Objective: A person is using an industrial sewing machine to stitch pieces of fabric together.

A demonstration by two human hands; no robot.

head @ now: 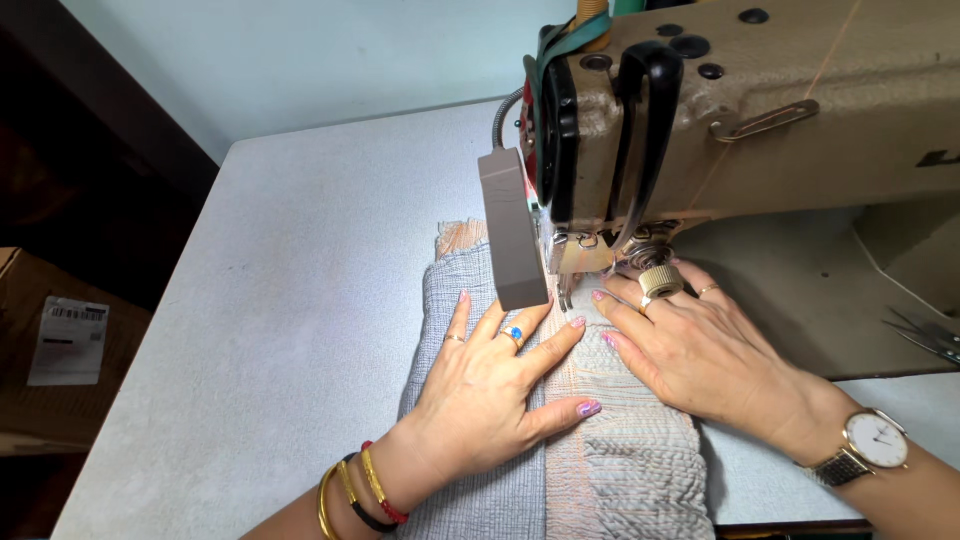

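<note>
My left hand (490, 385) lies flat, fingers spread, on a strip of grey crinkled fabric (640, 470) with a pale orange band down its middle. My right hand (695, 350) presses flat on the same fabric, fingertips close to the presser foot (566, 290) of a beige industrial sewing machine (760, 110). The fabric runs under the foot, and its orange frayed end (462, 236) shows beyond the machine's grey lamp block (512, 228). The needle itself is hidden behind the lamp block.
The machine stands on a light grey table (300, 260). Thread snips (925, 335) lie at the right edge on the machine bed. A cardboard box (50, 350) with a white label sits on the floor to the left. A pale wall lies behind.
</note>
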